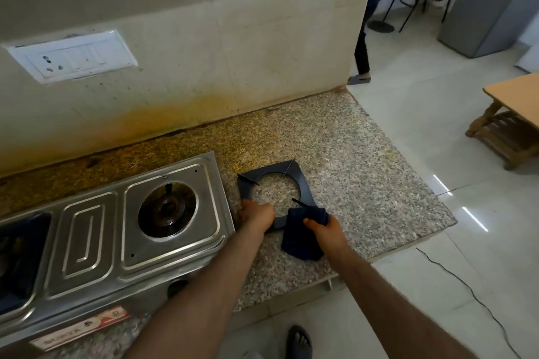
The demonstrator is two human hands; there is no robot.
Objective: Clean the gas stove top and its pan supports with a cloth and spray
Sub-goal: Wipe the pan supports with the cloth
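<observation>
Stove (116, 230) front label (84, 329) print blurred, unreadable.

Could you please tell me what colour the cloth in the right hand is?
Dark navy blue cloth, seen in the head view.

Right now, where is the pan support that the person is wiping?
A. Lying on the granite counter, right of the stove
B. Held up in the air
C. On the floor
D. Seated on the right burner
A: the pan support lies flat on the granite counter, beside the stove, whose right burner is bare.
</observation>
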